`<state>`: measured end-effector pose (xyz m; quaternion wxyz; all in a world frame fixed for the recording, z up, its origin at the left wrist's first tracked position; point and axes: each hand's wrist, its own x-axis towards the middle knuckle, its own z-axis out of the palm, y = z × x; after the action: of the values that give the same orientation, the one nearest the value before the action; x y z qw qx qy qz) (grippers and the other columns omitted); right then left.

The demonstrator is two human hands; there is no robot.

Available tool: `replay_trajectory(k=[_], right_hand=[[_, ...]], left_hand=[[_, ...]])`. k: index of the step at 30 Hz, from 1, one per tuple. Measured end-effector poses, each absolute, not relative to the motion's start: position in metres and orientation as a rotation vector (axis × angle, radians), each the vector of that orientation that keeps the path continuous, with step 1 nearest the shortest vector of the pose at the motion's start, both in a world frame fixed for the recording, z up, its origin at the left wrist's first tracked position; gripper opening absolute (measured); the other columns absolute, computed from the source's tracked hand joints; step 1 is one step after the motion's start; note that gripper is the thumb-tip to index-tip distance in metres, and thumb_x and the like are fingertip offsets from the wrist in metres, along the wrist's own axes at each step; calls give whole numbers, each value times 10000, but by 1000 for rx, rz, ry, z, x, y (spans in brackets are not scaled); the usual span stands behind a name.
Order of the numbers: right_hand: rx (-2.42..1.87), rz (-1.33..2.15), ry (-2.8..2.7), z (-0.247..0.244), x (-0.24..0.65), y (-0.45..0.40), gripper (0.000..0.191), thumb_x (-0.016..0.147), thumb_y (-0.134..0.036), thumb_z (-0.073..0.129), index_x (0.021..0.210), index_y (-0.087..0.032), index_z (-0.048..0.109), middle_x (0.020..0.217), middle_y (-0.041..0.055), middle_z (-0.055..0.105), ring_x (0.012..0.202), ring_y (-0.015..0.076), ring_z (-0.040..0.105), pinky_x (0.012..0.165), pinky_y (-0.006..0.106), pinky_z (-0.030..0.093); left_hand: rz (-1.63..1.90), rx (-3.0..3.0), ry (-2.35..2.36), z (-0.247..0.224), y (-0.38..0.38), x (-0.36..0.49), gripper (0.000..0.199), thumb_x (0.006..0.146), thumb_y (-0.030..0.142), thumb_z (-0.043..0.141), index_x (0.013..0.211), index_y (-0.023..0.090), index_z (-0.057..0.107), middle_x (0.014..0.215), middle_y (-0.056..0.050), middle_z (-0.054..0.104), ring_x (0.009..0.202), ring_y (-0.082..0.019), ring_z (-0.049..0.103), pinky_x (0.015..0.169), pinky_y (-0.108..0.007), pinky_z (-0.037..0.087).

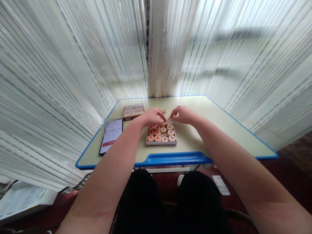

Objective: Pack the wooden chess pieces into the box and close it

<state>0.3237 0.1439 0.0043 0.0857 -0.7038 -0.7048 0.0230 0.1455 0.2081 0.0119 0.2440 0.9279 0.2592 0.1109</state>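
Note:
A shallow white box (pixel 161 143) on the desk holds rows of round wooden Chinese chess pieces (pixel 158 138), some with red and some with black characters. Over the far left part of the box is my left hand (pixel 154 116), fingers apart, one fingertip reaching down toward the far pieces. A small pale piece (pixel 165 111) shows by its outer fingertips; whether they touch it is unclear. My right hand (pixel 183 114) is bent at the box's far right corner, its fingertips closed on a chess piece (pixel 171 117) that is partly hidden.
On the left of the pale, blue-edged desk (pixel 219 130) lies a phone (pixel 111 136) showing a running timer. Behind it sits a printed flat box (pixel 133 110). A blue pen groove (pixel 179 158) runs along the front edge. Striped sheer curtains (pixel 109 48) hang behind.

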Motion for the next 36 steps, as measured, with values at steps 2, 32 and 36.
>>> replay_trajectory(k=[2,32,36], right_hand=[[-2121,26,-2108,4,324,144,267,701,-288,527,904,-216,685,909,49,625,738,152,548,661,240,404],[-2122,60,-2136,-2,322,144,248,687,-286,568,910,-202,637,936,51,656,800,180,589,684,257,438],[-2124,73,-2124,-2,322,144,219,684,-275,572,875,-196,644,904,50,664,773,180,591,659,258,438]], left_hand=[[261,2535,700,13,208,144,267,602,247,580,829,219,718,1202,-18,557,1062,-208,521,916,-265,396],[498,2343,877,3,212,150,241,600,181,517,737,156,714,863,-53,685,847,-198,605,760,-253,461],[541,2341,909,1,213,151,253,596,181,507,740,160,714,811,-43,683,790,-184,603,732,-251,460]])
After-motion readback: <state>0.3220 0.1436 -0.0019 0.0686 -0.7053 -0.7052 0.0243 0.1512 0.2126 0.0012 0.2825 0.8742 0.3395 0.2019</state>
